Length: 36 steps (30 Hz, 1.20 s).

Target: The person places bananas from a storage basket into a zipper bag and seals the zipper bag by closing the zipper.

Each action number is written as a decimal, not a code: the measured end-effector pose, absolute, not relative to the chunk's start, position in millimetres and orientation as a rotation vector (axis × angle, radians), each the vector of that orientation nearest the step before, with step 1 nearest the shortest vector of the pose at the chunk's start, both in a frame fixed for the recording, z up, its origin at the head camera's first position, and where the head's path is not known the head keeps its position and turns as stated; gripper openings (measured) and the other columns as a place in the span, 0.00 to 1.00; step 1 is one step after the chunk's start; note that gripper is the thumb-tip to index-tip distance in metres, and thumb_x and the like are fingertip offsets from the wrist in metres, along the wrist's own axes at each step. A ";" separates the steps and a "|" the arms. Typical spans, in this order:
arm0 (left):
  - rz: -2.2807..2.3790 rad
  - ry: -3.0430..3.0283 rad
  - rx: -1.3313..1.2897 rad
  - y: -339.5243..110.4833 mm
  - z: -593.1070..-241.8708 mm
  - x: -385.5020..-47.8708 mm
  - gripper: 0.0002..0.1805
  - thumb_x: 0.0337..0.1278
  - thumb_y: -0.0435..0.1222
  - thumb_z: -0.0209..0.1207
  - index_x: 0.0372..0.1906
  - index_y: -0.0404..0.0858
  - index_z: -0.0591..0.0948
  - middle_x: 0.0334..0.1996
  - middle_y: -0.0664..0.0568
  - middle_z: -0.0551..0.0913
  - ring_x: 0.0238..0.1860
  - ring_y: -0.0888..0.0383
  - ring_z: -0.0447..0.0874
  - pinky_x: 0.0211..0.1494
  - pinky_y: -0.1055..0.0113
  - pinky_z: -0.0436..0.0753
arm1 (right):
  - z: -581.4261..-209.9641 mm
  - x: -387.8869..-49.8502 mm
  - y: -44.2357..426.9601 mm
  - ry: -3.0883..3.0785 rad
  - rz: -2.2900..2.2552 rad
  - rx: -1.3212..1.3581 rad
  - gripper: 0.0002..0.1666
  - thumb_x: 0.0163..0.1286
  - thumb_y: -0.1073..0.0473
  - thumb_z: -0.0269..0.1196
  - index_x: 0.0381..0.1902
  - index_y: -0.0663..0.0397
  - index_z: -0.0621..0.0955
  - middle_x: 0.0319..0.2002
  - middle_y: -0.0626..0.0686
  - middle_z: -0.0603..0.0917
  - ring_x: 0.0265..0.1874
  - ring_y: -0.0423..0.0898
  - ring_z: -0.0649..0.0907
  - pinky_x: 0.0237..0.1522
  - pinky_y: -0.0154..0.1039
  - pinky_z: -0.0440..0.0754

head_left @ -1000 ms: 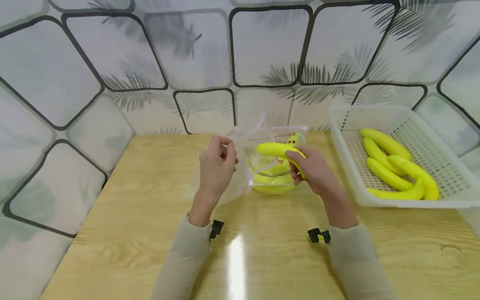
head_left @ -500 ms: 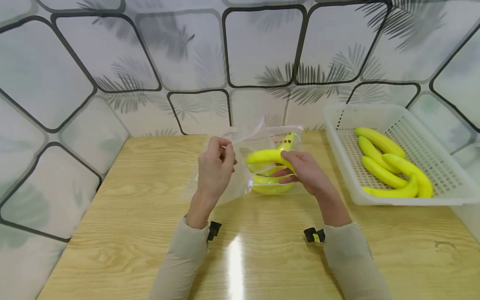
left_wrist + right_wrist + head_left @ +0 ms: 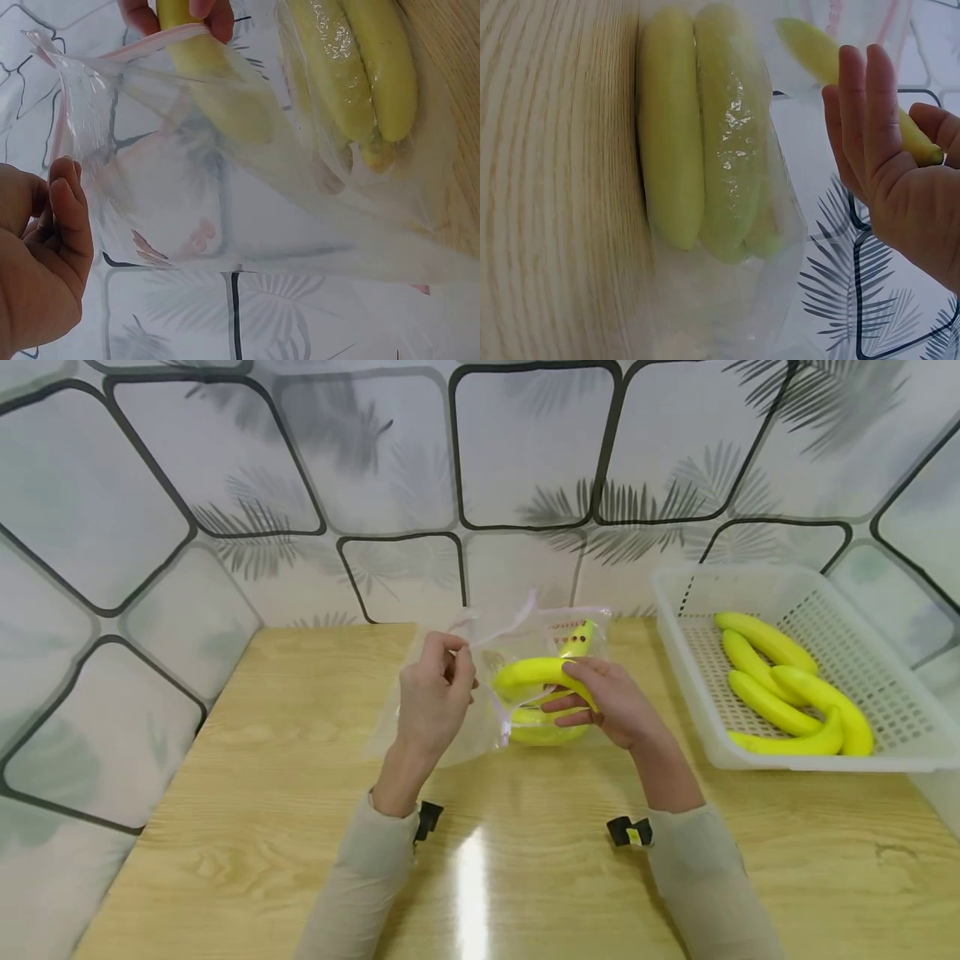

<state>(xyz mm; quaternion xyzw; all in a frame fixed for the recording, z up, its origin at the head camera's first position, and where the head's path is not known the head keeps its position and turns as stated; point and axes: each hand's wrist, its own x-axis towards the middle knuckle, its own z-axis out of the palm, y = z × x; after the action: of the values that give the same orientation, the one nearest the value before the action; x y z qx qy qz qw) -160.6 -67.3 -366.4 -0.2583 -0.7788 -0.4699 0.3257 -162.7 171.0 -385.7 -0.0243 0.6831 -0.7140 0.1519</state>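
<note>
Wood-grain desk (image 3: 247,827), and the banana (image 3: 528,672) is right between the hands: right hand (image 3: 618,706) pinches one end, other end's by the clear bag (image 3: 172,199), whose edge the left hand (image 3: 435,693) pinches. Basket (image 3: 825,764) sits just right of both.

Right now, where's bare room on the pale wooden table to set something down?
Bare tabletop lies left of the left beige sleeve, between the sleeves, and right of the right beige sleeve, in front of the white perforated plastic basket. Crowded: back centre, with left hand, right hand, yellow bananas and clear plastic bagging.
</note>
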 end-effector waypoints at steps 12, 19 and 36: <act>-1.235 -2.049 -0.696 -65.2 -364.2 -159.2 0.04 0.69 0.25 0.49 0.39 0.30 0.75 0.15 0.47 0.78 0.12 0.59 0.78 0.15 0.76 0.75 | -384.7 -162.7 171.1 1.881 -2.100 -0.059 0.24 0.80 0.53 0.47 0.60 0.68 0.70 0.48 0.57 0.81 0.34 0.46 0.89 0.36 0.40 0.89; -1.241 -2.059 -0.690 -64.5 -365.2 -157.3 0.04 0.68 0.25 0.50 0.39 0.30 0.75 0.15 0.47 0.79 0.12 0.60 0.78 0.15 0.76 0.75 | -383.3 -162.2 170.5 1.811 -2.154 -0.051 0.23 0.80 0.54 0.46 0.59 0.69 0.72 0.49 0.59 0.81 0.35 0.47 0.89 0.37 0.42 0.89; -1.246 -2.073 -0.691 -63.2 -366.5 -156.9 0.03 0.68 0.25 0.51 0.39 0.30 0.75 0.15 0.47 0.78 0.12 0.60 0.77 0.16 0.76 0.76 | -377.5 -160.4 169.2 1.682 -2.237 -0.025 0.20 0.78 0.61 0.48 0.62 0.68 0.67 0.50 0.55 0.79 0.41 0.49 0.88 0.46 0.39 0.86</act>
<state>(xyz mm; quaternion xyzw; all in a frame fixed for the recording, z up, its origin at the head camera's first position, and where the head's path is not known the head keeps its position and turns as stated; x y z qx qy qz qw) -156.9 -63.2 -366.5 -0.2615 -0.7842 -0.4711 0.3079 -160.4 169.2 -377.5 -0.0088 0.5921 -0.7875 0.1707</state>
